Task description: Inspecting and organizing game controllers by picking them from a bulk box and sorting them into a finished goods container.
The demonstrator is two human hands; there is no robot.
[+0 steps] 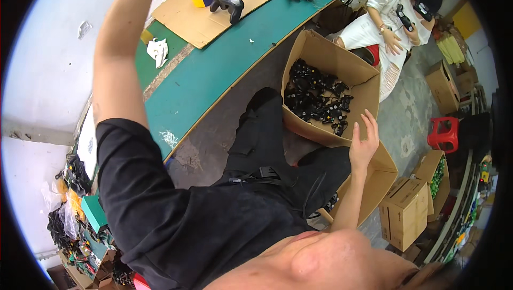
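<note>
We judged this a reach into the cardboard box [342, 68] of black game controllers [315, 97]. Our right hand [364, 141] hovered empty, fingers spread, beside its near rim; the left hand was out of frame. Next: lower, grasp one.

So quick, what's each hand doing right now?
Left hand: raised out of the picture, cannot be told.
Right hand: open, empty, over the cardboard box of black controllers.
</note>
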